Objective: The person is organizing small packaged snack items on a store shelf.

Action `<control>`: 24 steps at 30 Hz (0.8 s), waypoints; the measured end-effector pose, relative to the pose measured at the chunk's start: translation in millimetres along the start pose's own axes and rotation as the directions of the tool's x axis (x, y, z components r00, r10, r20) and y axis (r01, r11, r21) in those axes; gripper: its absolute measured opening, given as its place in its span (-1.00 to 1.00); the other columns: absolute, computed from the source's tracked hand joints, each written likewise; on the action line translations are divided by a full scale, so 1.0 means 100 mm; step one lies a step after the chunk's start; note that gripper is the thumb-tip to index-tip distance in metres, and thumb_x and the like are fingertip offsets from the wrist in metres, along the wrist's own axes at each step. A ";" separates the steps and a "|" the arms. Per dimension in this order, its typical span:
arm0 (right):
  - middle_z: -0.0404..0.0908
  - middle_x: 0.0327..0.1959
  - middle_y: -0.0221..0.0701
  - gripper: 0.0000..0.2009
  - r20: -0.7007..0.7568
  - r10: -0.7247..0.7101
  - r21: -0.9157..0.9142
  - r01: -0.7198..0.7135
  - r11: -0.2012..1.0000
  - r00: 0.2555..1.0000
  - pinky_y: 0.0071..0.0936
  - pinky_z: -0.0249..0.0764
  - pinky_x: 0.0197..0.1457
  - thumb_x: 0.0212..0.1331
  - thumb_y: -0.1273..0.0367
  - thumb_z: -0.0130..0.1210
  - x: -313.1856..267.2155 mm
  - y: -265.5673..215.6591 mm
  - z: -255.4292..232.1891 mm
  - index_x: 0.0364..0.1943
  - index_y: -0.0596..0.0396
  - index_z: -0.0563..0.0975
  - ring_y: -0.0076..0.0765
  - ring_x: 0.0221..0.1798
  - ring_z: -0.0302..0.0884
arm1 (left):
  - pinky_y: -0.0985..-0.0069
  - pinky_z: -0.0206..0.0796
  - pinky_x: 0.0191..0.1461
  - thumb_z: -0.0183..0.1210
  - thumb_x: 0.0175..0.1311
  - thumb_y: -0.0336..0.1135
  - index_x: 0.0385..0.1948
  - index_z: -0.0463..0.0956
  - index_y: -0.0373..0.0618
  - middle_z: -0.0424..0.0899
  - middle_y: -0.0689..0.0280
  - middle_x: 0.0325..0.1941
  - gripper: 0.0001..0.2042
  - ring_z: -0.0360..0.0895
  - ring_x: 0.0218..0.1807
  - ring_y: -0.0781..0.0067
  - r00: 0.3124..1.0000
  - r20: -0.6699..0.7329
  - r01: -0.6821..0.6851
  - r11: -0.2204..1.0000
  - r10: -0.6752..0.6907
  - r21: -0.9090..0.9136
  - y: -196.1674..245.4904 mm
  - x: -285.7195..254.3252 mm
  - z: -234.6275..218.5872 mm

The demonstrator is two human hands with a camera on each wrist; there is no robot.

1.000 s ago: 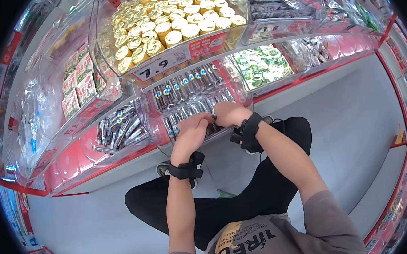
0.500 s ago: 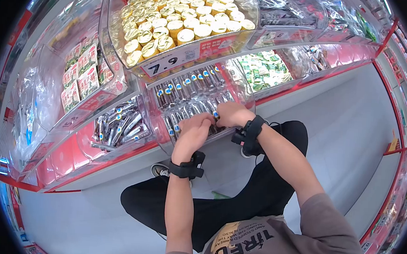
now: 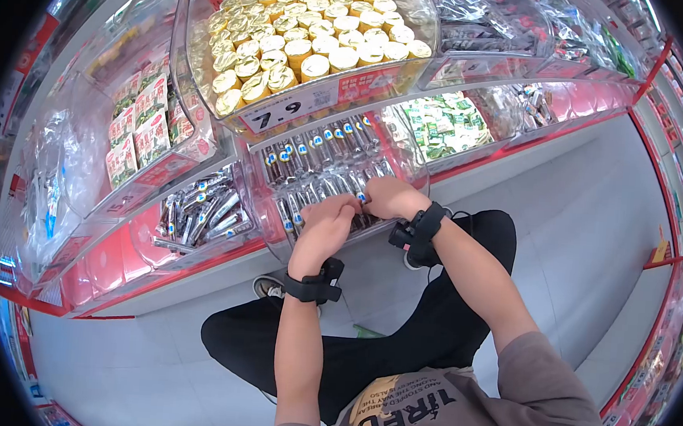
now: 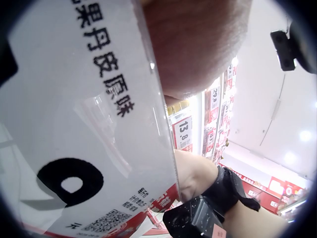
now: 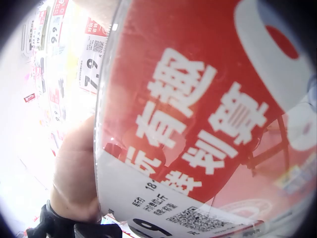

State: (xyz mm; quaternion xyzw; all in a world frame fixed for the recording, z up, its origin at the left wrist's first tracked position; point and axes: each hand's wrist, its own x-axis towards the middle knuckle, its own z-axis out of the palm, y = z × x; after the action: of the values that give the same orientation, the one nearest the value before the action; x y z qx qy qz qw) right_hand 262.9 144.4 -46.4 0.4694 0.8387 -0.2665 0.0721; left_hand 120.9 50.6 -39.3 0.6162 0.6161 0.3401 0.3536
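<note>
In the head view both hands reach over the front edge of a clear bin holding dark, clear-wrapped sticks (image 3: 306,158) with blue-and-white labels. The left hand (image 3: 327,226) is over the front row, fingers bent down among the sticks. Close beside it on the right is the right hand (image 3: 394,198), its fingers also curled down at the sticks. Fingertips are hidden, so any grip cannot be told. A price card (image 4: 89,124) on the bin front fills much of the left wrist view; its red part (image 5: 198,99) fills the right wrist view.
Above stands a bin of gold-topped rolls (image 3: 316,68) with a 7.9 price card (image 3: 285,110). Loose silver-wrapped sticks (image 3: 203,210) lie left, green packets (image 3: 445,124) right. The person sits with bent legs (image 3: 253,349) below the shelf edge.
The head view has shifted slightly, moving the shelves in the picture. Both hands stay close together over the front row, with only small movement of the right hand.
</note>
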 end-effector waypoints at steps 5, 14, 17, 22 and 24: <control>0.61 -0.42 -0.15 -0.77 -0.081 -0.010 0.037 0.013 0.999 0.997 -0.31 0.46 -0.21 -0.08 0.29 0.17 -0.04 -0.04 -0.03 -0.40 0.17 0.58 -0.07 -0.30 0.59 | 0.40 0.28 0.04 -0.15 0.15 -0.38 -0.32 0.52 -0.30 0.63 0.10 -0.25 -0.74 0.55 -0.13 0.17 1.000 0.002 0.002 1.000 -0.002 0.018 0.07 -0.01 -0.04; 0.61 -0.40 -0.15 -0.83 -0.003 -0.140 0.230 0.137 0.964 0.990 -0.31 0.45 -0.18 -0.09 0.42 0.07 -0.08 -0.05 -0.12 -0.38 0.18 0.58 -0.12 -0.28 0.57 | 0.46 0.30 -0.26 -0.07 0.03 -0.51 -0.50 0.52 -0.26 0.57 0.18 -0.51 -0.85 0.50 -0.42 0.28 0.875 -0.343 -0.309 0.940 0.341 0.147 0.22 -0.22 -0.08; 0.60 -0.40 -0.16 -0.85 -0.051 -0.178 0.237 0.185 0.954 0.983 -0.30 0.45 -0.18 -0.09 0.42 0.06 -0.05 -0.01 -0.09 -0.42 0.17 0.57 -0.10 -0.28 0.57 | 0.60 0.21 -0.39 -0.14 -0.09 -0.60 -0.63 0.47 -0.31 0.51 0.26 -0.59 -0.84 0.41 -0.49 0.51 0.657 -0.641 -0.472 0.879 0.398 0.061 0.36 -0.52 -0.34; 0.58 -0.50 -0.23 -0.89 -0.073 -0.186 0.214 0.197 0.957 0.980 -0.32 0.45 -0.30 -0.08 0.43 0.08 -0.05 0.01 -0.03 -0.45 0.17 0.54 -0.18 -0.42 0.57 | 0.59 0.23 -0.34 -0.13 -0.02 -0.56 -0.59 0.49 -0.33 0.53 0.25 -0.58 -0.83 0.42 -0.49 0.49 0.519 -0.855 -0.214 0.968 -0.003 -0.133 -0.18 -0.72 -1.07; 0.59 -0.45 -0.19 -0.88 -0.059 -0.173 0.215 0.182 0.959 0.983 -0.29 0.45 -0.24 -0.09 0.43 0.07 -0.04 -0.01 -0.06 -0.44 0.17 0.55 -0.13 -0.36 0.56 | 0.54 0.27 -0.22 -0.08 -0.01 -0.54 -0.47 0.52 -0.32 0.57 0.21 -0.47 -0.83 0.47 -0.36 0.42 0.606 -0.794 -0.054 0.994 -0.040 -0.091 -0.49 -0.60 -1.30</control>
State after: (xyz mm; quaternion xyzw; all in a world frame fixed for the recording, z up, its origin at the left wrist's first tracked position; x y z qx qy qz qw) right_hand 265.5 144.1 -39.4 0.4025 0.8441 -0.3536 -0.0209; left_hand -16.0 -8.1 -12.8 0.3839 0.6878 0.6115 0.0742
